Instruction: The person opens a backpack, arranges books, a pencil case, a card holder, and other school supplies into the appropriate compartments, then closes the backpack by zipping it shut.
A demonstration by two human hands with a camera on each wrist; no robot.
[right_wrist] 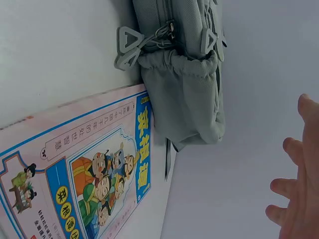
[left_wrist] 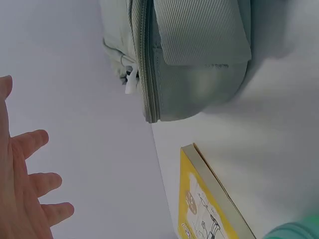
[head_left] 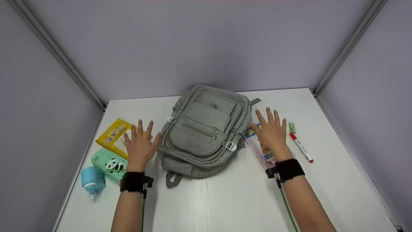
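White desk (head_left: 225,199) boxed in by lilac-grey walls, and the grey backpack (head_left: 206,132) lies flat mid-desk, zipped and untouched, left hand (head_left: 140,145) and right hand (head_left: 272,133) both spread, holding nothing, hovering either side over a yellow book (head_left: 112,133) and a picture book (right_wrist: 84,174), nothing packed yet.

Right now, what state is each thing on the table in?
backpack: lying flat, front up, zips closed
left hand: open, over the yellow book
right hand: open, over the cartoon book
red pen: capped, lying flat
panda case: closed
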